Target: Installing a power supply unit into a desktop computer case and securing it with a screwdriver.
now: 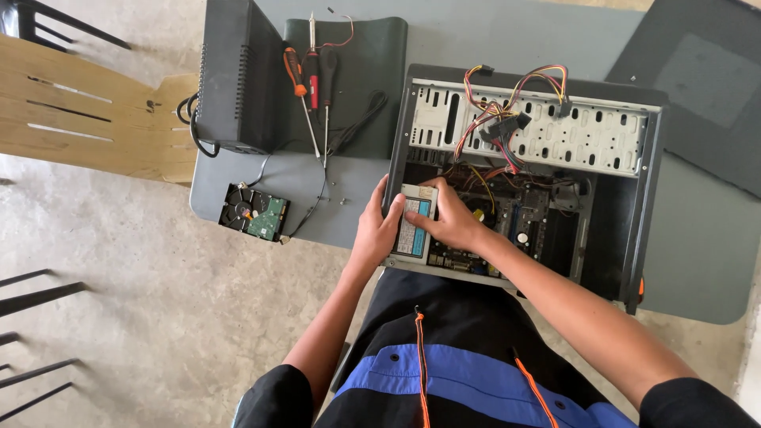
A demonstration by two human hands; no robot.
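Your two hands hold a silver power supply (pixel 415 223) at the near left corner of an open computer case (pixel 652 198), which lies on its side on a grey tabletop (pixel 697 246). Your left hand (pixel 377 231) wraps the box's left edge, fingers curled over the case wall, a tight grip on the metal. Your right hand (pixel 452 218) lies across the box's top right corner, thumb on its labelled face and fingers closed over the far edge.

The power supply sits tilted, half inside the case, its label facing up. Beside it, deeper in the case, the motherboard (pixel 523 222) shows with a round battery and dark sockets. A bundle of red, yellow and black wires (pixel 499 119) loops over the perforated drive cage (pixel 587 135) at the far side of the case.

To the left of the case, a dark green mat (pixel 372 55) carries an orange-handled screwdriver (pixel 297 87), a red-handled tool (pixel 314 75) and a black-handled one (pixel 328 87), lying side by side. A black box (pixel 234 75) stands at the tabletop's left end with a cable coiled behind it. A bare hard drive (pixel 255 212) lies near the tabletop's front left edge, circuit board up, well apart from your hands. A wooden chair (pixel 79 111) stands to the left on the concrete floor (pixel 158 317).
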